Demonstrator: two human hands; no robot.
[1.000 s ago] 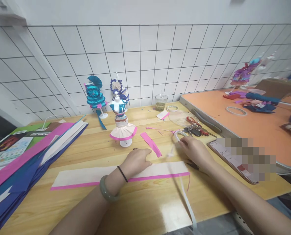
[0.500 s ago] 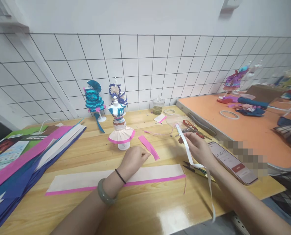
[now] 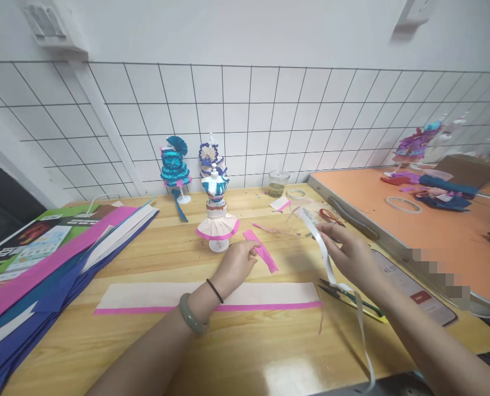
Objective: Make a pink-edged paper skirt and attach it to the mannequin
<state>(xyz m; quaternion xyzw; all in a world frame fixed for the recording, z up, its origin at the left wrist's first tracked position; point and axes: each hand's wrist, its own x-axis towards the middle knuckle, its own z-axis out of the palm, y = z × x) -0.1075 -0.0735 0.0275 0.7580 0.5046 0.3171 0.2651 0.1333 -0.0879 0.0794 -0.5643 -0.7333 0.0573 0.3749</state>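
Note:
My right hand (image 3: 347,250) pinches a narrow white ribbon (image 3: 324,250) between thumb and fingertips; one end sticks up past the fingers, and the long tail (image 3: 364,341) hangs down below the wrist, over the table's front edge. My left hand (image 3: 237,265), with bent fingers pressed together, hovers by a short pink paper strip (image 3: 262,253); whatever its fingertips hold is hidden. Under the left wrist lies a long white paper band with a pink edge (image 3: 275,296). Beyond that hand stands a small white dress form (image 3: 216,190) wearing a pleated white skirt with pink trim (image 3: 218,225).
Scissors (image 3: 347,300) and a phone (image 3: 418,294) lie beside my right arm. Coloured paper sheets (image 3: 63,264) are stacked at left. At the back are a teal-dressed form (image 3: 174,170), a lidded jar (image 3: 277,184) and a tape roll (image 3: 296,194). An orange board (image 3: 393,220) stands right.
The view has swung slightly left, so everything sits further right. My right hand still pinches the white ribbon. My left hand's fingers have curled a little more beside the pink strip.

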